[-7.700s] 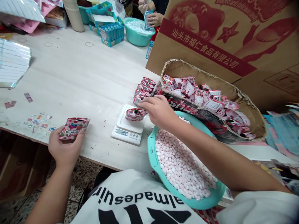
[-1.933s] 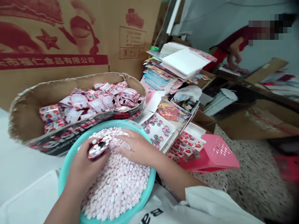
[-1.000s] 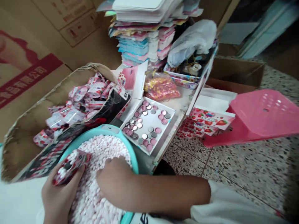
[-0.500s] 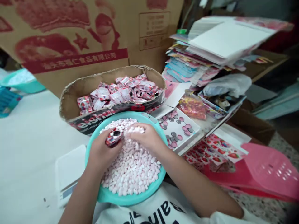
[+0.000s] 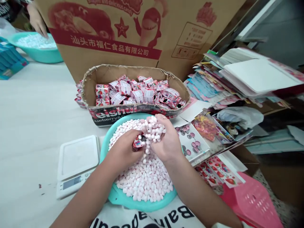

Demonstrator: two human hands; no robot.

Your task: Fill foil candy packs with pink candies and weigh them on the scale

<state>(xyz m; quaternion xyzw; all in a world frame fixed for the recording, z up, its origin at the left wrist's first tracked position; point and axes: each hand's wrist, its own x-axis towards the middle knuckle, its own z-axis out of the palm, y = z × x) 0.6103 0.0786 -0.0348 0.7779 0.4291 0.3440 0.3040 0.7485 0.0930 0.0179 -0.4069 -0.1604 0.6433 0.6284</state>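
My left hand (image 5: 127,148) is closed round a small red candy box (image 5: 138,142), its dark round opening turned toward my other hand. Cupped upward, my right hand (image 5: 169,141) holds a heap of pale pink candies (image 5: 155,129), some spilling down beside the box opening. Both hands are over a turquoise basin (image 5: 142,205) filled with the same small candies. Behind it, a cut-down cardboard box (image 5: 114,116) contains many small red and white candy boxes (image 5: 133,90).
A white digital scale (image 5: 78,158) lies left of the basin. At right are a tray of pink and grey round caps (image 5: 193,142), a paper stack (image 5: 251,76) and a pink plastic chair (image 5: 256,199). Another person's hand (image 5: 38,22) reaches into a second basin (image 5: 39,57).
My right hand has turned palm up with a larger heap of candies, some now falling by the box opening. The view has shifted left, and another person's hand has appeared at upper left.
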